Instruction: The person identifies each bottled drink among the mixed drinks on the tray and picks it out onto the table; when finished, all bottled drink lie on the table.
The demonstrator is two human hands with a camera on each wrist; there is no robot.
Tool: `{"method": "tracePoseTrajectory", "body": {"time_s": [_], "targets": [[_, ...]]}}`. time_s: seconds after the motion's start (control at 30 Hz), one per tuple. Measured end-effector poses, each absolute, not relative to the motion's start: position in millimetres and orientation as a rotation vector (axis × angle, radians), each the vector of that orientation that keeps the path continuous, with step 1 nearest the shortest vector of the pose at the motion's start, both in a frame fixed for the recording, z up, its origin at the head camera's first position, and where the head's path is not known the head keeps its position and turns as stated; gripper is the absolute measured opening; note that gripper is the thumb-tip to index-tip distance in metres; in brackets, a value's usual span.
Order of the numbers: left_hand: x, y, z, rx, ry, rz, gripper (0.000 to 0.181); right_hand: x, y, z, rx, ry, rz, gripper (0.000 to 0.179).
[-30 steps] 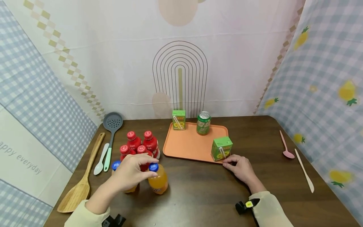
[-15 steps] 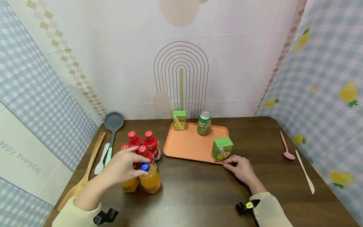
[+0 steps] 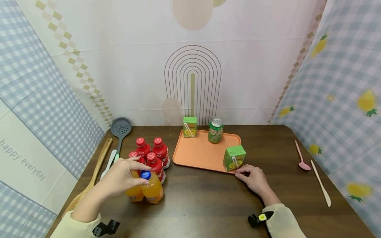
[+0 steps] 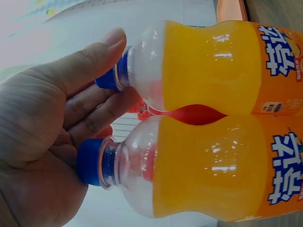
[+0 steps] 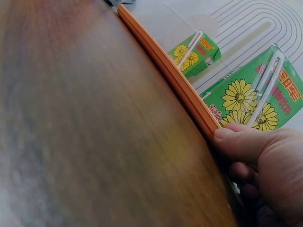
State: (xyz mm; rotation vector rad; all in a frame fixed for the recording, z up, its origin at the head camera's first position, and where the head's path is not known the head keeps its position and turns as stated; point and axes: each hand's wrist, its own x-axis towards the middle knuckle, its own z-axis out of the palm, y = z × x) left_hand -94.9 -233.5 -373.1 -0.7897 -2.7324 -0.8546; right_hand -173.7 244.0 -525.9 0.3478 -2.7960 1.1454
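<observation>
My left hand (image 3: pixel 120 177) holds an orange soda bottle (image 3: pixel 153 190) by its blue cap, thumb on one side and fingers on the other. A second orange soda bottle (image 4: pixel 208 165) stands right against it, its cap beside my palm in the left wrist view. Behind them several red-capped red bottles (image 3: pixel 160 150) stand in a cluster, partly hidden by that hand. My right hand (image 3: pixel 254 180) pinches the front right corner of an orange tray (image 3: pixel 196 155), thumb on the rim. Close to those fingers a green drink carton (image 3: pixel 234 158) with a straw stands on the tray.
Another green carton (image 3: pixel 190 127) and a green can (image 3: pixel 215 131) stand at the tray's back. At the left lie a wooden spatula (image 3: pixel 99 162), a pale spoon (image 3: pixel 108 164) and a grey slotted turner (image 3: pixel 121 128). A pink spoon (image 3: pixel 303 165) and a pale knife (image 3: pixel 322 186) lie at the right.
My left hand has moved the orange soda bottle leftward until it stands beside the other one. The right hand stays at the tray's corner. The head view has shifted slightly.
</observation>
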Motion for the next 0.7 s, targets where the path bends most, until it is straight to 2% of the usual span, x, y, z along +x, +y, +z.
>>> {"method": "tracePoseTrajectory", "body": {"time_s": [0.4, 0.7], "targets": [[-98, -231, -377, -0.887, -2.604, -0.841, 0.038, -176, 248, -526, 0.34, -2.791, 1.142, 0.018], [-82, -258, -373, -0.733, -2.361, -0.911, 0.044, -176, 246, -527, 0.346, -2.791, 1.142, 0.016]]}}
